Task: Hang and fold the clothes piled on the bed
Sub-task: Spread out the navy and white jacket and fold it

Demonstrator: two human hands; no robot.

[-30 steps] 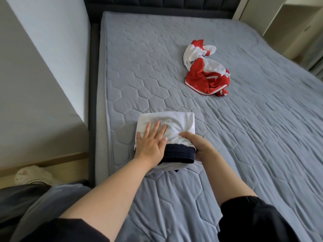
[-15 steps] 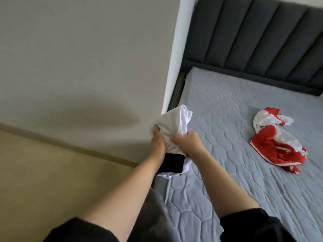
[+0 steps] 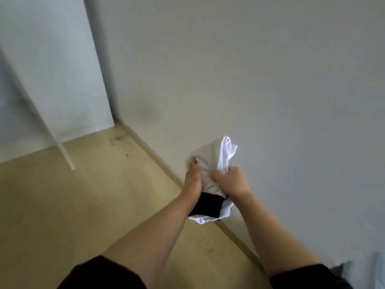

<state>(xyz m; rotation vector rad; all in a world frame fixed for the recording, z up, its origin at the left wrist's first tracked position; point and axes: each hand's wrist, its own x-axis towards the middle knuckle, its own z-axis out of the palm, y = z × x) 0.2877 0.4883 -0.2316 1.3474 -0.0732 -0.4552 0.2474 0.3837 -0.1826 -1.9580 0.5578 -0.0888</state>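
Observation:
A folded white garment with a dark navy band (image 3: 214, 163) is held in the air in front of a pale wall. My left hand (image 3: 192, 180) grips its left side, fingers tucked under the cloth. My right hand (image 3: 231, 182) grips its right side, thumb on top. The navy band hangs at the bottom between my wrists. The bed and the red and white garment are out of view.
A pale wall (image 3: 270, 80) fills the right and top. A light wooden floor (image 3: 62, 205) with a skirting board (image 3: 150, 151) runs below it. A white panel (image 3: 52, 59) and a slanted white leg (image 3: 60, 147) stand at the left.
The folded garment was lifted off the bed with both hands. My view has swung left, away from the bed, to the wall and floor.

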